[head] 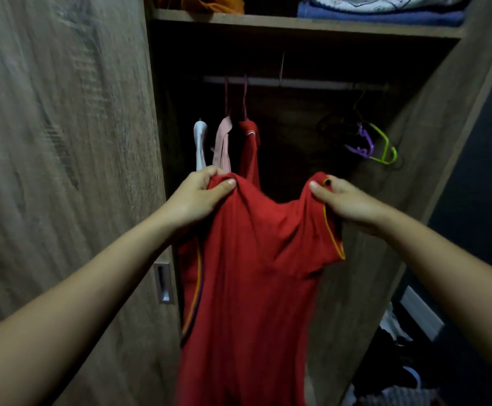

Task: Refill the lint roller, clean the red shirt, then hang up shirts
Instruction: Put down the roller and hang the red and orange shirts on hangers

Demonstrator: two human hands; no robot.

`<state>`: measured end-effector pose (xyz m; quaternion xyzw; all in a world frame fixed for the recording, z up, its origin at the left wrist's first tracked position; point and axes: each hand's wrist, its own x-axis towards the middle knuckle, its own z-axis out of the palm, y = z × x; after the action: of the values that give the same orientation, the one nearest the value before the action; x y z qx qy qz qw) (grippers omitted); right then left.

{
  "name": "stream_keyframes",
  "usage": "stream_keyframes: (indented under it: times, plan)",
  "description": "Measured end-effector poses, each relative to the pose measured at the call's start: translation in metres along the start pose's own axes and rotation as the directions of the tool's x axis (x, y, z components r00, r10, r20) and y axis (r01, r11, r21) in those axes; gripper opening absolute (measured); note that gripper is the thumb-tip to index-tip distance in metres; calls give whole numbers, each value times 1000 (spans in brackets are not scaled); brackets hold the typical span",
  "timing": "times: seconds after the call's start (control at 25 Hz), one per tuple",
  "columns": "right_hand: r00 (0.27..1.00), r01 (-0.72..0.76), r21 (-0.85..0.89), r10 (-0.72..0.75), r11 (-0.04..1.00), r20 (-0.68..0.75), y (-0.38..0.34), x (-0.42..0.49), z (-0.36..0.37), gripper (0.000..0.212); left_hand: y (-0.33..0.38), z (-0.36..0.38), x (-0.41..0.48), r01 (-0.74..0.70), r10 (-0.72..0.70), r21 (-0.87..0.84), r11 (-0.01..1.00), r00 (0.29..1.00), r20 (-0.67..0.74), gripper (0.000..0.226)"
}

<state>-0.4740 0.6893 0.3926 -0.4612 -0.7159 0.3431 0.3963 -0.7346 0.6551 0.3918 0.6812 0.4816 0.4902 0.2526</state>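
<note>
A red shirt (253, 273) with orange trim hangs down in front of an open wardrobe. My left hand (201, 194) pinches its left shoulder. At the other shoulder, my right hand (344, 200) grips the fabric beside the sleeve opening. Behind the shirt runs the hanging rail (297, 83). From it hang a white garment (200, 145), a pink garment (223, 145) and another red garment (249, 148). Empty hangers, one purple (362, 145) and one green (385, 148), dangle at the rail's right end. No lint roller is in view.
The wooden wardrobe door (63, 171) with a metal handle (162, 282) stands at the left. A shelf (297, 24) above holds folded orange and blue cloth. Clothes and a white box (420, 315) lie on the floor at the lower right.
</note>
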Motion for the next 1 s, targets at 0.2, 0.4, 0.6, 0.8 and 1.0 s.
stream_keyframes:
  times: [0.2, 0.4, 0.6, 0.8, 1.0]
  plan:
    - [986, -13, -164, -15, 986, -168, -2, 7, -3, 18, 15, 4, 0, 167, -189, -162, 973, 973, -134, 14]
    - [919, 160, -454, -300, 877, -257, -9, -4, 17, 19, 47, 21, 5, 254, -348, -485, 837, 931, -114, 27]
    - [948, 317, -149, -311, 937, 63, -18, -61, 66, 32, 62, 34, 9, 276, -327, -530, 802, 945, -3, 32]
    - [970, 227, -274, -243, 935, -26, 12, -82, 101, 37, 60, 34, 7, 296, -322, -559, 775, 945, 54, 30]
    - [947, 119, -224, -178, 967, -268, 13, -62, 91, 25, 32, 15, 4, 142, -178, -409, 901, 983, -51, 38]
